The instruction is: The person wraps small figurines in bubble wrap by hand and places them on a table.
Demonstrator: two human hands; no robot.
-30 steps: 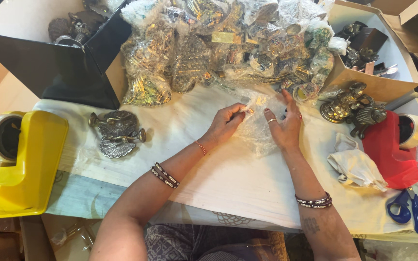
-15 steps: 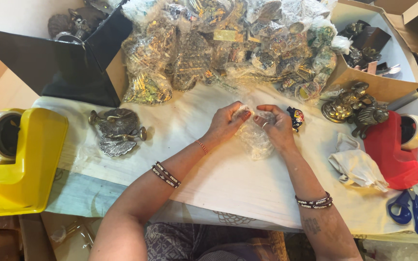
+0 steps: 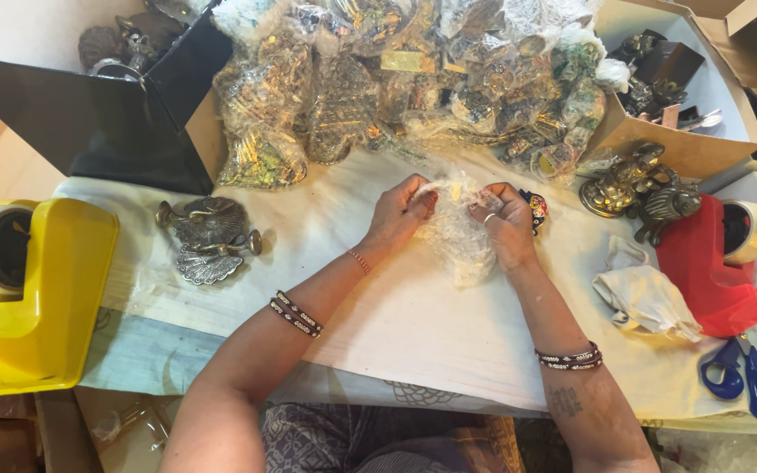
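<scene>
White-clothed table (image 3: 413,324): left hand (image 3: 400,215) and right hand (image 3: 508,223) both pinch bubble-wrap bundle (image 3: 459,236) at its far end; bundle's length runs toward the person.

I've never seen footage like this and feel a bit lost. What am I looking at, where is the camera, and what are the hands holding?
There is no machine here: a camera worn on a person's head looks down at their two bare hands. The left hand and right hand together grip a piece of bubble wrap over a white-covered table. A yellow tape dispenser stands at the left, a red tape dispenser and blue scissors at the right. Behind lies a pile of wrapped ornaments, with metal figurines beside it.
</scene>
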